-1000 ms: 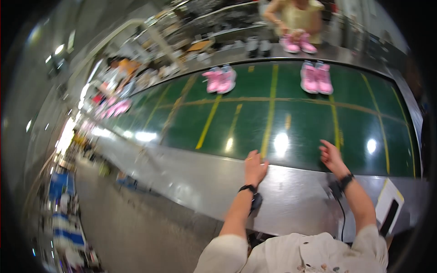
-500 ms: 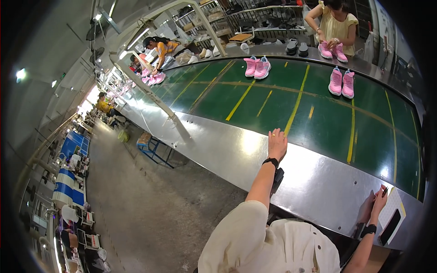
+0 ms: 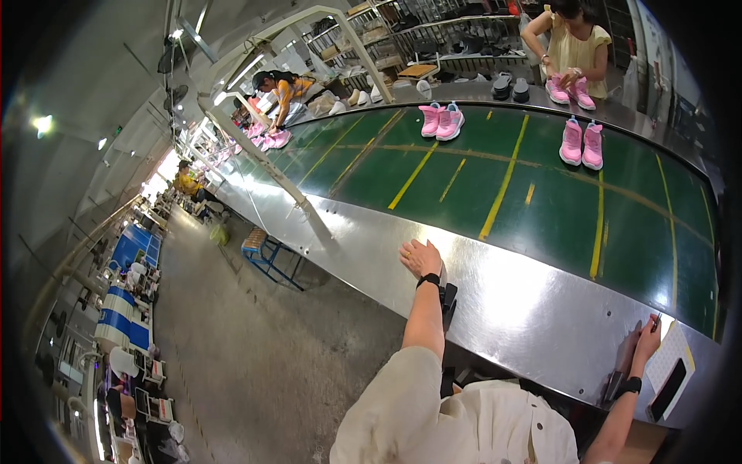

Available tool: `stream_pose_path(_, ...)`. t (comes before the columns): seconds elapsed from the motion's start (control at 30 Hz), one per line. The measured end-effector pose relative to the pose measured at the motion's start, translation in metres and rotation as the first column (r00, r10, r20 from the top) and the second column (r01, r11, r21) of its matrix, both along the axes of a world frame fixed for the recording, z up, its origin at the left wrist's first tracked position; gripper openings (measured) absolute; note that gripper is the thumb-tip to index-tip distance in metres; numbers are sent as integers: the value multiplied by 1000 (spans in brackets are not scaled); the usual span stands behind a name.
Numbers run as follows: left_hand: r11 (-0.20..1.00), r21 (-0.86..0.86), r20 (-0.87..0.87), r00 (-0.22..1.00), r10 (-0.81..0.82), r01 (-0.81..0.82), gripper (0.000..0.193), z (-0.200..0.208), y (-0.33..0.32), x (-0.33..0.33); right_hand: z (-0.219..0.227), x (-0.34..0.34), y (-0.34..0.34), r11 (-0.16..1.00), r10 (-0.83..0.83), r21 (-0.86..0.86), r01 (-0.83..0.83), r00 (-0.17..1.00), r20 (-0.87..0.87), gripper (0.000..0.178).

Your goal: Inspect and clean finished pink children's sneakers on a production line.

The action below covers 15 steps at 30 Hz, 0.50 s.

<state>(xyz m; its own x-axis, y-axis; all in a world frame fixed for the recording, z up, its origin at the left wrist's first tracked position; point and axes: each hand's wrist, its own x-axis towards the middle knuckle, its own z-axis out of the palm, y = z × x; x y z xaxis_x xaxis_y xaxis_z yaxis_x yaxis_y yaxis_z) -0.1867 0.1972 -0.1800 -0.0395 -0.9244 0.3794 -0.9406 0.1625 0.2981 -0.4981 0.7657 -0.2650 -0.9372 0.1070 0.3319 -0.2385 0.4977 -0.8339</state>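
Observation:
My left hand (image 3: 421,258) lies palm down on the shiny metal ledge (image 3: 363,232), short of the green conveyor belt (image 3: 471,185). Its fingers are stretched out, and nothing shows in it. Over at the right end of the ledge, my right hand (image 3: 648,340) is closed round a dark pen (image 3: 656,323). Beside that hand are a white sheet of paper (image 3: 674,346) and a black phone (image 3: 668,389) lying on it. Two pairs of pink sneakers stand on the belt: the left pair (image 3: 441,122) near its far edge, the right pair (image 3: 581,145) further right.
Across the belt, a person in a yellow top (image 3: 576,48) handles another pink pair (image 3: 570,89). Dark shoes (image 3: 511,87) sit on the far ledge. A white metal frame (image 3: 270,172) rises at the left. Below the ledge stands a blue-legged stool (image 3: 267,255).
My left hand has drawn back from the belt's near edge and moved left along the metal ledge. My right hand still holds the pen. The view has shifted slightly.

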Motion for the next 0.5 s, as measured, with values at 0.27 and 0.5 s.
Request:
stream_pose_path(0.27,996,-23,170,982,84,-82,40,6,19,-23,-16,-12,25,994,-77,85,74,996,34,21)
stream_pose_path(0.5,995,-62,185,979,90,-79,38,7,14,-30,-23,-26,33,993,-70,96,70,998,-3,23)
